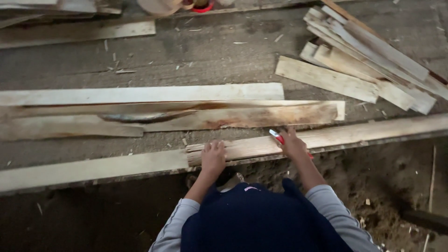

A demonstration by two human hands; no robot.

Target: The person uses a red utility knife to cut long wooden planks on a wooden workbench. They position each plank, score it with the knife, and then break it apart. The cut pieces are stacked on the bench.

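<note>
My left hand [213, 156] rests fingers-down on the left end of a long wooden plank [354, 133] that lies along the near edge of the floor. My right hand [293, 143] presses on the same plank a little further right and grips a red and white pencil-like marker [276, 136], whose tip points up and left on the wood. Grey sleeves and a dark blue garment fill the bottom middle of the head view.
Two long stained boards [242, 115] and a pale board [140, 94] lie side by side beyond the plank. A loose pile of planks [368, 60] sits at the upper right. Another flat board [88, 170] runs left. Dirt ground [387, 186] drops below the edge.
</note>
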